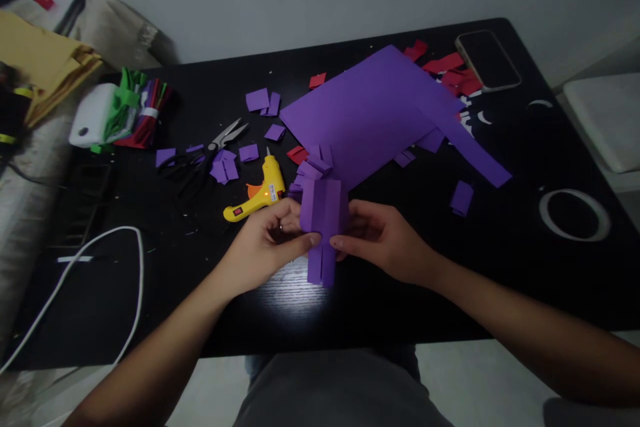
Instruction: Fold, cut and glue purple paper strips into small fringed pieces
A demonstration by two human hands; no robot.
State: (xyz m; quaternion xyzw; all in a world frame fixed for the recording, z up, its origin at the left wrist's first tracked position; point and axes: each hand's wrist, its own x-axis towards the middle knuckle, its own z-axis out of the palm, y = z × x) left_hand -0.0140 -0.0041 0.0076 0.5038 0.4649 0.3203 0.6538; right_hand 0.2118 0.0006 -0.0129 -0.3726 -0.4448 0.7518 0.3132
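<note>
Between both hands, above the front part of the black table, is a folded purple paper piece [324, 207] with a narrower slit strip hanging below it. My left hand [277, 235] grips its left side, thumb on the front face. My right hand [383, 237] pinches the right side, thumb also in front; the other fingertips are hidden behind the paper. Close to my left hand lies a yellow glue gun [263, 188]. Just behind the held piece is a pile of small folded purple papers [315, 161]. A large purple sheet [365, 107] spreads further back.
Black-handled scissors [214, 147] lie among purple scraps at the left. Bundled colored strips [145, 110] stand at the back left. A phone [489, 60] rests by red scraps [457, 77]. A white ring [575, 215] lies right; a white cable [140, 267] curves left.
</note>
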